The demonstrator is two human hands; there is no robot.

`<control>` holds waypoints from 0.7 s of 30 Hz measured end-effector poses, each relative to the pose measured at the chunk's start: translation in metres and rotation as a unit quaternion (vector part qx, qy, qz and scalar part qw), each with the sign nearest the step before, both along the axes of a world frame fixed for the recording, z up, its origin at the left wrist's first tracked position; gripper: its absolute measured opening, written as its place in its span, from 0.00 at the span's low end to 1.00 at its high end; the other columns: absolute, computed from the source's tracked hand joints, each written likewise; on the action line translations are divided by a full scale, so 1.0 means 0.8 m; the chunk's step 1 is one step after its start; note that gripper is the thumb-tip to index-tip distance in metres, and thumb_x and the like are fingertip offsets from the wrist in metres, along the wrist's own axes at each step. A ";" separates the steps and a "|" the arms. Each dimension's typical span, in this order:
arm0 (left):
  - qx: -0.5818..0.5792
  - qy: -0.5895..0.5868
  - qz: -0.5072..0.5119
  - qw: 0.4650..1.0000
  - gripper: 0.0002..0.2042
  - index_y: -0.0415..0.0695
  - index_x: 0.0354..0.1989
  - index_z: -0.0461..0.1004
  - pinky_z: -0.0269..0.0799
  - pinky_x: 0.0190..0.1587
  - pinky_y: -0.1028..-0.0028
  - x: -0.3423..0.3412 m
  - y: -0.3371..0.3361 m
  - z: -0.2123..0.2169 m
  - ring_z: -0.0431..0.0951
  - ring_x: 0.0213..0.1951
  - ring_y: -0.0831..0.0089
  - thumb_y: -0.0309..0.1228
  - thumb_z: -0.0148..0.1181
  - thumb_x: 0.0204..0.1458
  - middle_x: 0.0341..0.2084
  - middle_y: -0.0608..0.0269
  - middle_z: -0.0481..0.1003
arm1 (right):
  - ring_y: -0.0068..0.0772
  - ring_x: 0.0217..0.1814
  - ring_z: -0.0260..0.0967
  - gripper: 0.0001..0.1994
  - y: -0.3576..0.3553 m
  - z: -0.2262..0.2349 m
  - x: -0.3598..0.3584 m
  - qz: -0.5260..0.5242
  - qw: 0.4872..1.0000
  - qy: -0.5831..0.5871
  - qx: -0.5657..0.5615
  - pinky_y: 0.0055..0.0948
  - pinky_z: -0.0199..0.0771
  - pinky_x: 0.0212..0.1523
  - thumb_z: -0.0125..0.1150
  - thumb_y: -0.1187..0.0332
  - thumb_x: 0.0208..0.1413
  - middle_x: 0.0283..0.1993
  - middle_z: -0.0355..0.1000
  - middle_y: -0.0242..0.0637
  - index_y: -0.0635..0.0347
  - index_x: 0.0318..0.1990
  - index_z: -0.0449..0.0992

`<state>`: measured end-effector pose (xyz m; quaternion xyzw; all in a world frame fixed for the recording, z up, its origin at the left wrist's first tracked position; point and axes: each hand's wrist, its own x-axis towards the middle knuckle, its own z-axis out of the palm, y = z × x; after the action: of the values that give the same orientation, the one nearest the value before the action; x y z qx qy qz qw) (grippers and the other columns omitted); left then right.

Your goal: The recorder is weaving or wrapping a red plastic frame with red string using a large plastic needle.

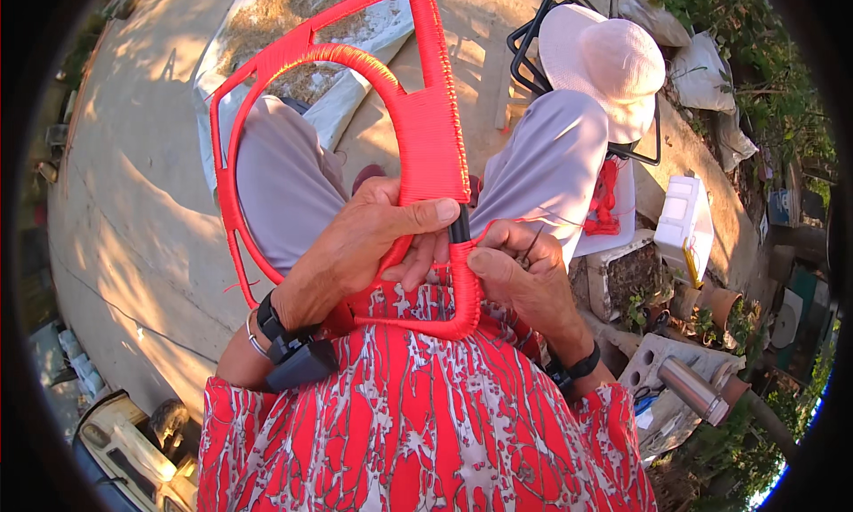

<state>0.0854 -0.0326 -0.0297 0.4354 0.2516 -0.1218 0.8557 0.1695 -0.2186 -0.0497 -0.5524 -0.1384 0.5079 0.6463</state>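
A metal frame wrapped in red cord [435, 139] rests across my lap, rectangular on the outside with a curved inner bar. On its right side a short stretch of bare black tube [459, 227] shows between two wrapped parts. My left hand [364, 237] is closed on the frame just left of this gap, its thumb lying across the wrapping. Beside the gap, my right hand [520, 272] pinches a red cord strand [526, 218] that runs to the frame. A thin dark pointed thing also shows at its fingers; its kind is unclear.
A pale sun hat [613, 63] sits on a black metal frame [524, 46] at the far right. Loose red cord [604, 201] lies below it. A white foam box [682, 223], a concrete block [653, 370] and a metal cylinder [696, 390] stand to the right.
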 end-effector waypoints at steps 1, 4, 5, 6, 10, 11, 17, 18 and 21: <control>0.006 -0.011 0.000 1.000 0.12 0.37 0.30 0.70 0.56 0.08 0.80 0.000 0.002 0.003 0.68 0.08 0.73 0.35 0.58 0.54 0.15 0.57 0.72 | 0.07 0.16 0.52 0.07 -0.001 0.000 0.001 0.003 0.999 0.036 0.026 0.13 0.49 0.16 0.57 0.68 0.58 0.20 0.63 0.20 0.64 0.35 0.72; -0.012 -0.073 0.026 0.997 0.13 0.35 0.30 0.69 0.55 0.08 0.80 0.000 0.011 0.014 0.68 0.08 0.73 0.35 0.56 0.55 0.15 0.55 0.73 | 0.08 0.16 0.51 0.10 -0.002 0.004 0.006 0.024 0.994 0.071 0.075 0.14 0.49 0.16 0.57 0.66 0.58 0.20 0.63 0.21 0.65 0.40 0.74; -0.001 -0.074 0.022 0.997 0.13 0.35 0.30 0.69 0.55 0.08 0.80 -0.001 0.017 0.017 0.68 0.08 0.73 0.35 0.56 0.55 0.15 0.55 0.73 | 0.08 0.17 0.51 0.12 0.001 0.005 0.008 0.044 0.992 0.074 0.091 0.14 0.49 0.16 0.57 0.64 0.58 0.21 0.64 0.21 0.65 0.42 0.74; 0.005 -0.088 0.028 0.996 0.13 0.35 0.30 0.69 0.55 0.07 0.80 -0.001 0.023 0.020 0.67 0.07 0.73 0.35 0.56 0.55 0.16 0.54 0.73 | 0.08 0.20 0.55 0.11 0.001 0.009 0.010 0.058 0.991 0.091 0.081 0.13 0.53 0.19 0.57 0.65 0.58 0.24 0.67 0.22 0.64 0.41 0.75; 0.044 -0.128 0.008 0.991 0.15 0.34 0.32 0.69 0.54 0.08 0.79 -0.005 0.043 0.026 0.67 0.08 0.74 0.37 0.56 0.55 0.14 0.55 0.71 | 0.10 0.26 0.62 0.10 0.023 0.016 0.023 0.095 0.989 -0.017 0.110 0.14 0.61 0.26 0.58 0.66 0.57 0.30 0.71 0.24 0.63 0.41 0.76; 0.035 -0.164 -0.011 0.986 0.13 0.35 0.32 0.68 0.55 0.09 0.79 -0.008 0.049 0.029 0.67 0.08 0.75 0.36 0.55 0.55 0.13 0.56 0.71 | 0.10 0.26 0.62 0.10 0.029 0.019 0.027 0.097 0.987 -0.023 0.129 0.14 0.61 0.26 0.58 0.66 0.57 0.30 0.71 0.24 0.63 0.41 0.76; 0.029 -0.184 0.033 0.982 0.19 0.34 0.33 0.67 0.57 0.08 0.79 -0.018 0.074 0.036 0.62 0.07 0.76 0.42 0.56 0.53 0.19 0.51 0.71 | 0.11 0.28 0.64 0.08 0.076 0.035 0.033 0.149 0.957 -0.126 0.215 0.15 0.63 0.28 0.56 0.71 0.57 0.34 0.72 0.30 0.65 0.41 0.74; 0.018 -0.195 0.040 0.980 0.19 0.34 0.33 0.67 0.57 0.08 0.79 -0.017 0.076 0.036 0.63 0.07 0.76 0.42 0.57 0.52 0.19 0.52 0.70 | 0.12 0.27 0.64 0.07 0.080 0.039 0.036 0.161 0.956 -0.127 0.210 0.16 0.62 0.28 0.55 0.73 0.57 0.35 0.72 0.32 0.65 0.40 0.74; 0.012 -0.208 0.035 0.978 0.20 0.35 0.32 0.66 0.58 0.09 0.78 -0.016 0.082 0.036 0.63 0.08 0.76 0.44 0.56 0.52 0.19 0.52 0.69 | 0.13 0.27 0.63 0.06 0.097 0.042 0.033 0.156 0.944 -0.150 0.249 0.16 0.62 0.27 0.55 0.74 0.57 0.34 0.72 0.32 0.65 0.39 0.74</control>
<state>0.0727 0.0330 -0.0005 0.4519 0.0851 0.0045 0.8880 0.1962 -0.1411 -0.0163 -0.4152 -0.4406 0.4625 0.6477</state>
